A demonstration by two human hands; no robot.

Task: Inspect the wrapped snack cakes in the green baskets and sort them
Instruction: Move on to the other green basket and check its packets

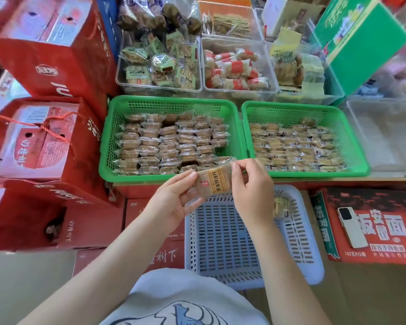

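Head view: the left green perforated plastic basket (pixel 108 146) is the landmark; it holds neat rows of clear-wrapped brown snack cakes (pixel 169 146), with a bare patch at its right side. Just right of it, touching rim to rim, the second green plastic basket (pixel 352 137) is packed with paler wrapped cakes (pixel 291 148). Behind both stand clear plastic tubs (pixel 198 66) of other wrapped snacks. In front of the landmark and lower sits a pale blue slotted plastic basket (pixel 220 242) with one wrapped cake (pixel 280 206) by its right wall, blurred and partly hidden behind the right wrist. Left of the landmark are red cardboard gift boxes (pixel 56 141). The single clear-wrapped brown cake with a printed label (pixel 212 182) is held up over the landmark's front rim: the left hand (pixel 174 198) pinches its left end, the right hand (pixel 253 186) pinches its right end, fingers (pixel 238 166) curled on the wrapper
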